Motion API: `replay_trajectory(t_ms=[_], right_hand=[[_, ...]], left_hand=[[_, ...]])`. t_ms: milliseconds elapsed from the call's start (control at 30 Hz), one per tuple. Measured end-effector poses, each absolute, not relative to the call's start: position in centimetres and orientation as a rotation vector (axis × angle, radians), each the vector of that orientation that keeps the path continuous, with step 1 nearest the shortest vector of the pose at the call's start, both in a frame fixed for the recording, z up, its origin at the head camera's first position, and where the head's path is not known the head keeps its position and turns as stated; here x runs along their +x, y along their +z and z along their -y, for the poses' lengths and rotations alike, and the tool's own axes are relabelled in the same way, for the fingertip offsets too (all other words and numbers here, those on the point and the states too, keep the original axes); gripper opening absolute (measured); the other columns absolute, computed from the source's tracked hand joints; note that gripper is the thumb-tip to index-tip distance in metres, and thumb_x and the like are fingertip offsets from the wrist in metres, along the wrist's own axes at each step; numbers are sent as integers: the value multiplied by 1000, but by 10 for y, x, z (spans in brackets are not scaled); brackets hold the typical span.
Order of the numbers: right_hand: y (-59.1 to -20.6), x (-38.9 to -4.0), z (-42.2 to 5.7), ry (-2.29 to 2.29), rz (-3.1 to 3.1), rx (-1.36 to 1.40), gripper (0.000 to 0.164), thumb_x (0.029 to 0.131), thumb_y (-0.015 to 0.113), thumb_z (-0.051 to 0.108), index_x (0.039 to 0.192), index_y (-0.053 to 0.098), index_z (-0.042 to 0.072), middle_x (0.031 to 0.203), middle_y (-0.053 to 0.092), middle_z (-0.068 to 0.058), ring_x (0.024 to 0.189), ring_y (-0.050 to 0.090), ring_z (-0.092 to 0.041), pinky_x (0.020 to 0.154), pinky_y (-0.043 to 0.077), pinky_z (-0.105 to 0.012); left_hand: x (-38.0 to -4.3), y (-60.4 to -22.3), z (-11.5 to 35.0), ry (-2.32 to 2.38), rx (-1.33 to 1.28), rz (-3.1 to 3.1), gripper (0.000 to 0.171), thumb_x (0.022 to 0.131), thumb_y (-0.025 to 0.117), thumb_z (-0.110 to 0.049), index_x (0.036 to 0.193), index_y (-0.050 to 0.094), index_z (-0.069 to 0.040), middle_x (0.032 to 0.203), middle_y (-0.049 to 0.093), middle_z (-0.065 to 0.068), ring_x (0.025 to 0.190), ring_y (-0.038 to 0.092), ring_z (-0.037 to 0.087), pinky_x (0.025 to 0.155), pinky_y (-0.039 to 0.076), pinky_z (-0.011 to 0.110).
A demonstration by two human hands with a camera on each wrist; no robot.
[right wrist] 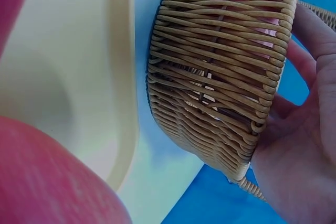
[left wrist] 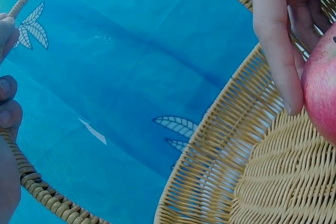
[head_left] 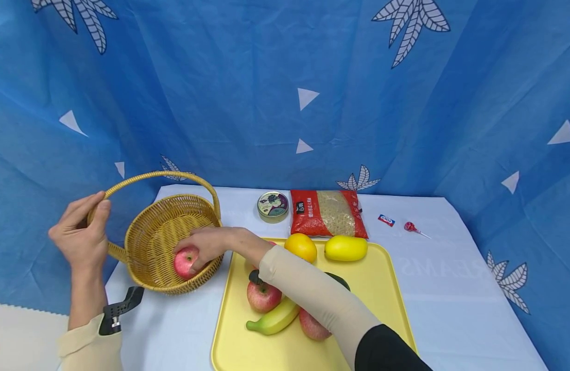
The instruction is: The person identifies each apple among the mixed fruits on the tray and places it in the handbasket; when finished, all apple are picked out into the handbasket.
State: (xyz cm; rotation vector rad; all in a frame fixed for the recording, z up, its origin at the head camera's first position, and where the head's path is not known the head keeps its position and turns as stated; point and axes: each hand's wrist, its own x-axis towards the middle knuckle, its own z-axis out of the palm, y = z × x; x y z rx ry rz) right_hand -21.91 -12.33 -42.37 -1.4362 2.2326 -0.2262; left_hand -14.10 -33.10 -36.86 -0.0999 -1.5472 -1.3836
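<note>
A wicker basket (head_left: 148, 232) stands at the left of the white table, its mouth tipped toward me. My left hand (head_left: 83, 234) grips the left side of its arched handle (head_left: 164, 174). Inside the basket, my right hand (head_left: 208, 246) holds a red apple (head_left: 185, 263) with fingers and thumb around it, low over the woven bottom. In the left wrist view the apple (left wrist: 323, 87) shows at the right edge beside a finger. The basket wall (right wrist: 226, 51) hides most of the apple in the right wrist view.
A yellow tray (head_left: 382, 299) bears apples (head_left: 263, 297), a banana (head_left: 275, 318), an orange (head_left: 300, 247), a yellow mango-like fruit (head_left: 346, 248) and a dark green item (head_left: 338, 280), partly hidden by my sleeve. Behind are a round tin (head_left: 273, 206), a red bag (head_left: 328, 214), a small wrapped candy (head_left: 386, 220) and a lollipop (head_left: 410, 226).
</note>
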Motion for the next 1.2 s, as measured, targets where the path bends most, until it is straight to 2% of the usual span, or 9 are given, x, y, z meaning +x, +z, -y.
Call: replay_trajectory(t_ms=[300, 533, 833, 1200], right_hand=[[-419, -218, 123, -243, -2234, -1412, 67, 88, 74, 48, 149, 47, 38, 135, 50, 16, 121, 44, 0, 102, 34, -19], [-418, -218, 122, -255, -2226, -1409, 67, 88, 74, 48, 149, 47, 37, 140, 50, 18, 127, 41, 0, 106, 32, -19], [-419, -219, 121, -259, -2224, -1399, 67, 88, 74, 48, 148, 47, 38, 139, 50, 17, 128, 41, 0, 105, 34, -19], [-417, -220, 119, -266, -2226, -1391, 67, 88, 74, 49, 149, 46, 40, 140, 49, 14, 127, 42, -2, 105, 34, -20]], left_hand=[[-141, -367, 330, -1394, -109, 1533, 17, 84, 75, 9, 101, 74, 14, 96, 75, 17, 82, 68, 9, 74, 53, 14], [-140, -367, 331, -1388, -111, 1552, 17, 85, 74, 10, 102, 73, 13, 97, 75, 17, 83, 69, 9, 75, 54, 13], [-141, -369, 333, -1383, -118, 1561, 17, 85, 74, 10, 102, 73, 13, 97, 76, 16, 83, 69, 9, 75, 54, 13], [-140, -368, 332, -1381, -104, 1562, 18, 85, 74, 10, 102, 74, 13, 96, 76, 15, 82, 68, 8, 74, 53, 13]])
